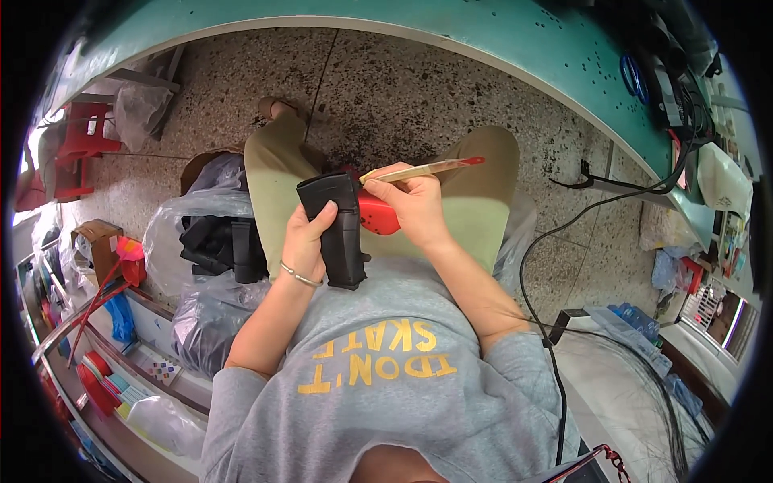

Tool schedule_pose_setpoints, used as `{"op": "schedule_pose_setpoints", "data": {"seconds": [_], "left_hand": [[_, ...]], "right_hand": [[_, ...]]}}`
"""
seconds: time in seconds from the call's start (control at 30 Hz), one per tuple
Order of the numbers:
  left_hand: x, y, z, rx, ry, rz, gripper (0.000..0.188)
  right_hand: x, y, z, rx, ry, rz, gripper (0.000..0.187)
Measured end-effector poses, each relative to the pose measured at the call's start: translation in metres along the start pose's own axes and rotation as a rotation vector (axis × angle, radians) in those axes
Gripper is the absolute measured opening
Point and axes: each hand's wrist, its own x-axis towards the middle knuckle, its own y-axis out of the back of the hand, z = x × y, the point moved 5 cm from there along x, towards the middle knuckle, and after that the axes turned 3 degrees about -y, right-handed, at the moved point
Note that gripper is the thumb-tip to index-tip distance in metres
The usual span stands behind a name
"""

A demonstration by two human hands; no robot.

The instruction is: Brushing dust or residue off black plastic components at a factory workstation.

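My left hand (307, 241) is wrapped round a long black case (341, 229), flat and leather-like, held upright in front of my belly. Its upper end looks folded or hollow. Close by its top right edge, my right hand (412, 205) pinches a slim wooden-handled brush (439, 168) with a red handle end pointing right. The brush's working tip is mostly hidden by my fingers, so I cannot tell whether it touches the case. Between my thighs, below the hands, shows a red plastic stool seat (378, 216) with black specks.
A plastic bag (165, 249) with several black pieces (217, 245) stands beside my left leg. Ahead curves a green-topped table (451, 28), with a black cable (527, 249) hanging on the right. At left are a shelf (173, 374), a box (101, 245) and a red stool (84, 133).
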Motion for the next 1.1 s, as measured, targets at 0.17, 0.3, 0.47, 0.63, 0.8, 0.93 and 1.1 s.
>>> {"op": "schedule_pose_setpoints", "data": {"seconds": [0.17, 0.3, 0.47, 0.63, 0.8, 0.93, 1.1], "left_hand": [[0.0, -0.004, 0.002, 0.017, -0.001, -0.01, 0.023], [-0.001, -0.005, 0.002, 0.031, -0.045, 0.009, 0.022], [0.0, -0.006, 0.0, 0.046, -0.095, 0.07, 0.021], [0.005, 0.001, 0.018, 0.119, -0.148, 0.088, 0.025], [0.015, 0.013, 0.032, 0.947, -0.521, 0.051, 0.029], [0.0, -0.017, 0.029, 1.499, -0.73, 0.024, 0.022], [-0.014, -0.038, 0.029, 1.767, -0.924, -0.063, 0.02]], "right_hand": [[0.001, -0.001, 0.001, 0.108, -0.078, -0.029, 0.011], [0.0, -0.003, 0.003, 0.13, -0.096, -0.033, 0.01], [0.018, -0.004, -0.008, -0.657, 0.647, 0.044, 0.005], [0.035, 0.041, -0.018, -0.85, 0.668, 0.352, 0.006], [0.01, 0.019, -0.05, -0.866, 0.844, 0.135, 0.008], [-0.003, -0.002, -0.05, -0.768, 0.756, -0.121, 0.009], [0.005, -0.011, -0.035, -0.71, 0.541, -0.306, 0.007]]}}
